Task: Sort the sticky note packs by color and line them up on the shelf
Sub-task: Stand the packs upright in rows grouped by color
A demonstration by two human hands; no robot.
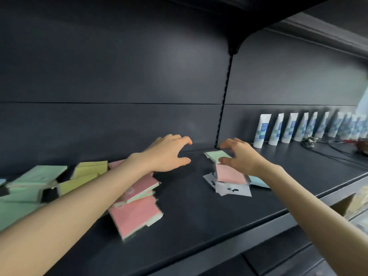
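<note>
My right hand [242, 156] pinches a green sticky note pack [217, 155] at the back of the dark shelf [199, 216]. Just in front of that pack lie a pink pack [230, 174] in clear wrapping and a blue pack [258, 182], partly hidden by my wrist. My left hand [169, 154] hovers with fingers spread and holds nothing, a short way left of the green pack. Under my left forearm lies a heap of pink packs [135, 214]. Yellow packs [87, 170] and green packs [37, 176] lie further left.
A row of white and blue tubes [288, 128] stands along the back wall at the right. Black cables and a small metal object [309, 141] lie in front of them. A slotted upright [224, 104] divides the back panels.
</note>
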